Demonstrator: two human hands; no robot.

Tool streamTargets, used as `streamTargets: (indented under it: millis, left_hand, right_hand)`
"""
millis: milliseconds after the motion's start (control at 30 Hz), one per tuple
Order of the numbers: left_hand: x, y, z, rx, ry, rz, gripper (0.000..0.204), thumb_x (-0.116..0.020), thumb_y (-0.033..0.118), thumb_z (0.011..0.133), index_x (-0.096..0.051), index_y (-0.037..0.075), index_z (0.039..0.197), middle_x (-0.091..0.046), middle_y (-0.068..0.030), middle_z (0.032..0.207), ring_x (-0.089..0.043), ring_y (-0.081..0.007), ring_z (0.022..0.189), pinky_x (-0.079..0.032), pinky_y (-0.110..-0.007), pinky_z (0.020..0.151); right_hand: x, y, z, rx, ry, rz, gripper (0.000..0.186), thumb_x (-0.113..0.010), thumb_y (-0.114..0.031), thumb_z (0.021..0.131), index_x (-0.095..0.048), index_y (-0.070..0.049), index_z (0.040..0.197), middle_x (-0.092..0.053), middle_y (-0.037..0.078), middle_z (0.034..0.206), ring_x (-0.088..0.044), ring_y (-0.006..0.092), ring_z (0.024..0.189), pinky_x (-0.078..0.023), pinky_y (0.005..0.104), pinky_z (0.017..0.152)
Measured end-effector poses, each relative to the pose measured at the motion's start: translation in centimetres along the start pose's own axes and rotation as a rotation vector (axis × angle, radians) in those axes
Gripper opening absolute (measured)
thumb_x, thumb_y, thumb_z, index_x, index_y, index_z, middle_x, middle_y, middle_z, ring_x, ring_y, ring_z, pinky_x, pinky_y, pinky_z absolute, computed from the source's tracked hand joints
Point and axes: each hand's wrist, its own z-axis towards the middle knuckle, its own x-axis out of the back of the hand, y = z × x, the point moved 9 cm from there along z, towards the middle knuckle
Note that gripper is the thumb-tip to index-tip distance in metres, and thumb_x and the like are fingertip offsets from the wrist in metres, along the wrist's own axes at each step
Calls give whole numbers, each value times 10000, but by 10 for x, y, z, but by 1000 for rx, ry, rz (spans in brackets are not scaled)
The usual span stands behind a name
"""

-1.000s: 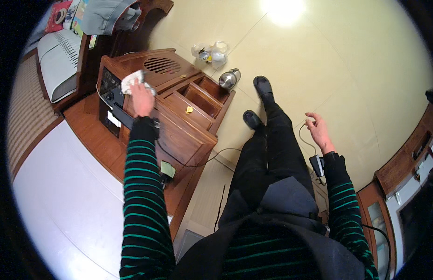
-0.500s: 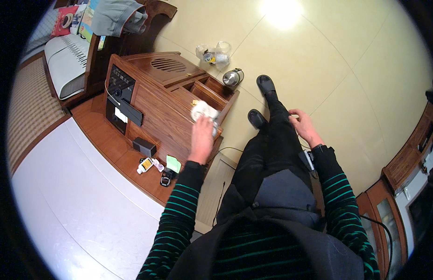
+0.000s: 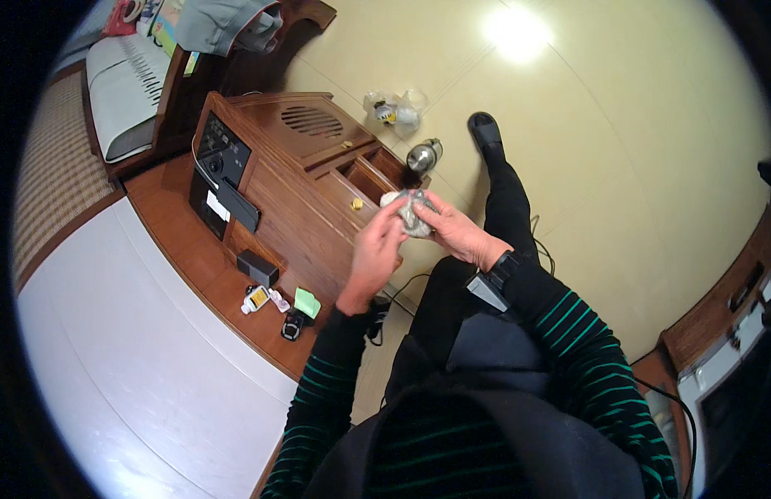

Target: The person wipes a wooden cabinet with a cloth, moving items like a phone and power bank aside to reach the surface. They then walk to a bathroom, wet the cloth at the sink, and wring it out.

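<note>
A crumpled white-and-grey cloth is bunched between my two hands, above the open drawers of the brown wooden cabinet. My right hand grips it from the right, thumb on top. My left hand closes on its left side with bent, slightly blurred fingers. Just left of the cloth, a gold knob shows on a drawer front. Past the hands lies a drawer compartment, partly pulled out. What the cloth may wrap is hidden.
A steel flask and a clear plastic bag stand on the tiled floor beyond the cabinet. At left, a dark box, a white bottle and a green paper lie on the wooden ledge. A black cable crosses the floor.
My left hand has carried the cloth off the cabinet toward me, rightward. My right hand has come over from beside my leg and taken hold of it too. One foot has gone from view.
</note>
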Motion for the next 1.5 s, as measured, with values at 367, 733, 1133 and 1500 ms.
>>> streamTargets:
  millis: [367, 733, 1133, 1500]
  left_hand:
    - [228, 7, 118, 168, 355, 1329, 1284, -923, 381, 688, -109, -91, 1561, -97, -289, 1645, -129, -425, 1528, -174, -462, 1248]
    - [237, -35, 128, 221, 212, 1136, 1821, -1023, 473, 333, 261, -40, 1518, 184, -316, 1618, 55, -413, 1536, -55, -450, 1253]
    - [246, -49, 123, 240, 164, 1080, 1886, -905, 752, 313, 390, -11, 1453, 349, -287, 1571, 188, -396, 1515, 34, -478, 1244]
    - [244, -47, 125, 295, 147, 1120, 1892, -895, 767, 301, 399, 8, 1454, 381, -287, 1550, 230, -419, 1497, 52, -499, 1239]
  right_hand:
    - [30, -58, 167, -87, -74, -377, 283, -569, -156, 1035, -546, -79, 1307, -622, -21, 1095, -553, 55, 1001, -450, 232, 891]
    - [-109, 4, 307, 576, -237, -898, 589, -506, -287, 1025, -348, 20, 1502, -284, 222, 1606, -199, 416, 1514, -181, 478, 1234]
    - [-191, -48, 409, 861, -358, -869, 594, -437, -331, 1042, -360, 31, 1507, -277, 244, 1609, -217, 412, 1512, -185, 462, 1233]
    - [-164, -52, 420, 906, -297, -738, 522, -592, -292, 982, -503, 39, 1375, -480, 207, 1454, -370, 404, 1412, -314, 467, 1175]
